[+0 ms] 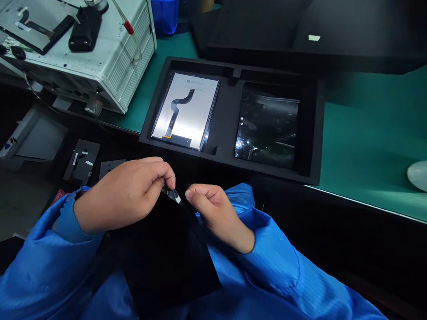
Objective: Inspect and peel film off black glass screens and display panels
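My left hand [128, 191] is closed in a pinch at the top edge of a flat black panel [170, 262] over my lap. Between its fingertips shows a small piece of clear film [171, 193] with a white tip. Close by on the right, my right hand [215, 211] has its thumb pressed against curled fingers beside the panel's upper corner; whatever is in that pinch is hidden. The panel's lower part merges into dark shadow.
Ahead, a black foam tray [227, 129] holds a silver-backed display with a flex cable [187, 111] and a glossy black screen [268, 126]. It stands on a green bench [373, 142]. A white instrument box [123, 66] occupies the left; more panels [82, 162] lie below it.
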The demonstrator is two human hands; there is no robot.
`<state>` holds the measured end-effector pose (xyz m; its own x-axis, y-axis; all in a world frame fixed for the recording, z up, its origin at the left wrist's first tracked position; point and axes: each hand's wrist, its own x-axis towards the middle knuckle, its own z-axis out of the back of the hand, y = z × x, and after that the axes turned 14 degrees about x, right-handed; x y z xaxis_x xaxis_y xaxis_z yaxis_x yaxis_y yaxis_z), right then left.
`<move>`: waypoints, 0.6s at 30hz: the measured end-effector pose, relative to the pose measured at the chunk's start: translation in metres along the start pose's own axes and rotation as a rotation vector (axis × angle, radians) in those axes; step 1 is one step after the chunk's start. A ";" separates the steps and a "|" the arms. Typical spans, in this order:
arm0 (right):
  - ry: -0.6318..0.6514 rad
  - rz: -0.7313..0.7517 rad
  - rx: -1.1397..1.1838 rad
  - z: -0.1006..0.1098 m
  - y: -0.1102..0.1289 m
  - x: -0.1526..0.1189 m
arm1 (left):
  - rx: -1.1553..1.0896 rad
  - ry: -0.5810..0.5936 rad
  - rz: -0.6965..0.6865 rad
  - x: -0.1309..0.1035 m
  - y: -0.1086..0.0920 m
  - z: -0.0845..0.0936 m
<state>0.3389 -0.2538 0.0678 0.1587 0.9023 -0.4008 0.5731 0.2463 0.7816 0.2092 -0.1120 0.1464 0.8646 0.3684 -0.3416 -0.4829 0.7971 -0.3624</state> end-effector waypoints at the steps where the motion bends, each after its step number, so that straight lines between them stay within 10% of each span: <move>1: 0.014 -0.013 0.017 0.000 0.000 0.002 | 0.002 0.002 -0.001 0.000 0.000 0.000; 18: 0.222 -0.113 0.249 0.018 0.000 0.018 | -0.093 0.020 0.036 0.010 0.014 0.004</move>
<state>0.3562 -0.2433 0.0523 -0.0799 0.9357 -0.3436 0.7597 0.2804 0.5868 0.2118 -0.0954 0.1419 0.8437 0.3858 -0.3732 -0.5255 0.7353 -0.4279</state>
